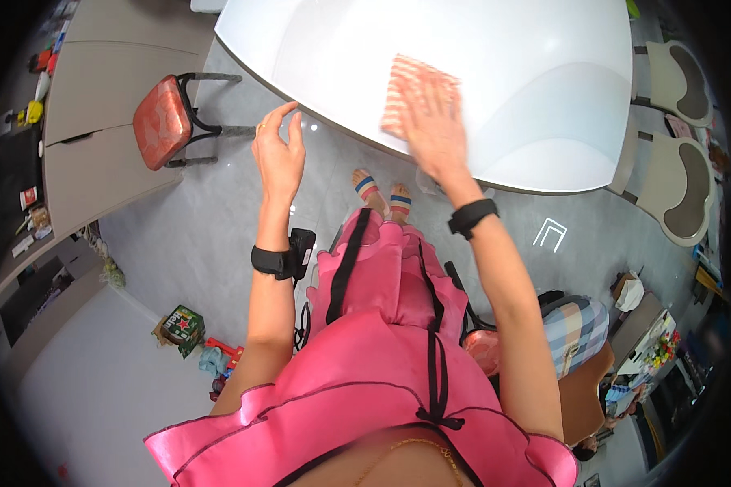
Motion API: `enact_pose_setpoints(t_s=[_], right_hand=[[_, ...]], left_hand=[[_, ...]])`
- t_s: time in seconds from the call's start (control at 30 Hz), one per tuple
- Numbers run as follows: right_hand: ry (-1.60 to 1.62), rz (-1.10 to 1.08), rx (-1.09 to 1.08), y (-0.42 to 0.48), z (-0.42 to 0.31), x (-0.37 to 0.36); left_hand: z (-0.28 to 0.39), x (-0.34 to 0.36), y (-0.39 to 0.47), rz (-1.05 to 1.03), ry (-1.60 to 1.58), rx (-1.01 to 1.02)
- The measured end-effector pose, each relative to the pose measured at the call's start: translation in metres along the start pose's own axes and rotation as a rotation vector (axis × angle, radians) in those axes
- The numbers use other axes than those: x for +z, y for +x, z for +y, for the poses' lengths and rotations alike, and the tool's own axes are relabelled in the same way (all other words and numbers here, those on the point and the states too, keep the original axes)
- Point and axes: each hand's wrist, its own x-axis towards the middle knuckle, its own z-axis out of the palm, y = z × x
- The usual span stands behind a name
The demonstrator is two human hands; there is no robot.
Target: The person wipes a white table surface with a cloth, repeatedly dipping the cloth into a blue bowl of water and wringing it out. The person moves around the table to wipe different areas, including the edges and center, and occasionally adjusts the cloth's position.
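My right hand (pixel 437 131) lies flat, slightly blurred, on an orange-and-white striped cloth (pixel 396 97), pressing it to the glossy white tabletop (pixel 341 67) near its front edge. Part of the cloth is hidden under the palm and fingers. My left hand (pixel 279 146) is off to the left with nothing in it. Its fingers are bent and spread apart, with the fingertips close to the table's curved edge; whether they touch it I cannot tell. A ring shows on one finger.
A chair with a red patterned seat (pixel 163 123) stands left of the table, by a grey cabinet (pixel 116 164). Beige chairs (pixel 676 189) line the right side. Behind me are a green cardboard box (pixel 186 329) on the left and a brown chair (pixel 585 395) on the right.
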Motion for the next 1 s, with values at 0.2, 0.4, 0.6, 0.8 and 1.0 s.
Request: enact_pose_setpoints(t_s=[0.2, 0.4, 0.6, 0.8, 1.0], right_hand=[[-0.240, -0.052, 0.114, -0.056, 0.095, -0.016], [-0.130, 0.115, 0.253, -0.066, 0.126, -0.023], [-0.055, 0.158, 0.456, 0.000, 0.046, 0.005], [0.272, 0.247, 0.246, 0.091, -0.084, 0.013], [0.318, 0.067, 0.128, 0.148, -0.164, 0.039]], left_hand=[[-0.011, -0.001, -0.002, 0.001, -0.007, -0.006], [-0.024, -0.006, 0.020, -0.041, -0.045, 0.072], [-0.028, -0.011, 0.071, -0.160, -0.117, 0.108], [-0.035, -0.020, 0.106, -0.134, -0.150, 0.101], [-0.038, -0.024, 0.127, -0.126, -0.169, 0.094]])
